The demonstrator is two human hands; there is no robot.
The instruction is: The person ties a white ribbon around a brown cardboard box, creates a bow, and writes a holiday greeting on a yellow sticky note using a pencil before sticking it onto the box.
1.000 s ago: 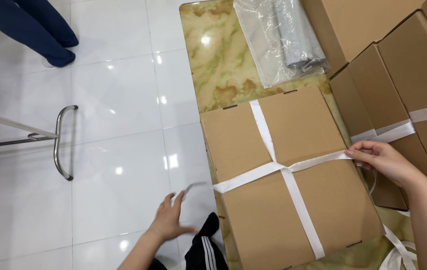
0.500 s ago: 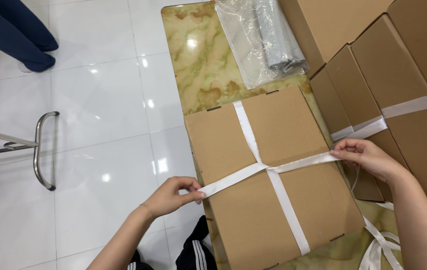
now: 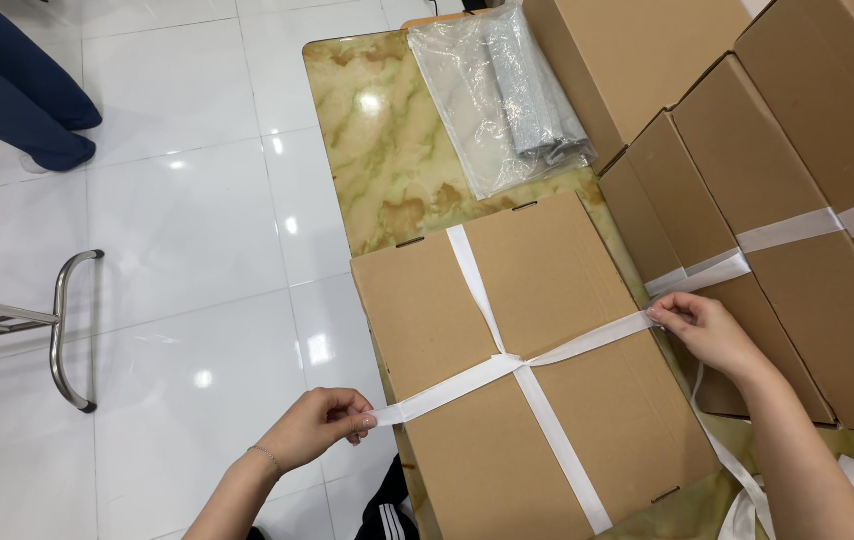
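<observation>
White strap (image 3: pixel 507 370) crossed the flat cardboard box (image 3: pixel 537 370), which lay on the green marbled desk (image 3: pixel 387 150). Left hand (image 3: pixel 317 425) pinched the strap end just off the box's left edge. Right hand (image 3: pixel 707 330) pinched it at the box's right edge. Beyond the box's far edge lay a clear plastic bag (image 3: pixel 497 95).

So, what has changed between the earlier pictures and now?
The left hand came up from beside the box and took hold of the free end of the white strap, which it now pinches and pulls left. The right hand still holds the strap at the right edge of the cardboard box, which lies as before.
</observation>
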